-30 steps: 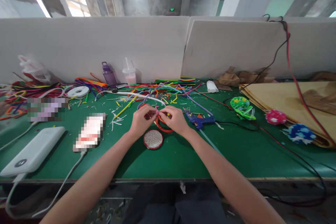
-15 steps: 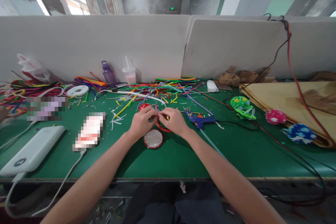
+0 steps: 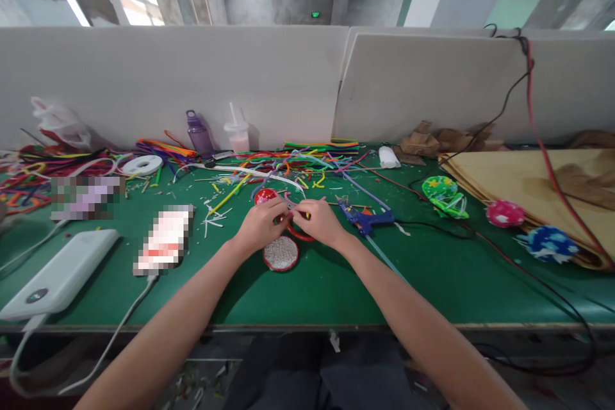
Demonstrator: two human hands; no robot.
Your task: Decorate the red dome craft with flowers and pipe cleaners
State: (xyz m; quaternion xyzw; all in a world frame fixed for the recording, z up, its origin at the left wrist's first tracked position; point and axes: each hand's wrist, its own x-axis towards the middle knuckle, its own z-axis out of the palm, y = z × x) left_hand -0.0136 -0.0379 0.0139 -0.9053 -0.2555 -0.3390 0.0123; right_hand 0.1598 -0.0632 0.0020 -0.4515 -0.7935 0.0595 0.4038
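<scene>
My left hand [image 3: 259, 225] and my right hand [image 3: 317, 221] meet over the middle of the green table [image 3: 317, 282]. Both have their fingers pinched together on a small piece of pink and red pipe cleaner [image 3: 289, 206]. A red ring [image 3: 300, 235] lies under my right hand. Just in front of my hands sits a round red dish [image 3: 280, 254] filled with small pale beads. A red spotted ball [image 3: 265, 195] shows behind my left hand.
Loose coloured pipe cleaners [image 3: 293, 163] litter the back of the table. A blue glue gun [image 3: 366, 218] lies right of my hands. A white power bank [image 3: 60, 274], a purple bottle [image 3: 198, 133], a tape roll [image 3: 143, 166], patterned balls [image 3: 504, 214] and cables also sit here.
My hands have moved slightly closer together and down toward the dish. The red spotted ball has come into sight behind my left hand.
</scene>
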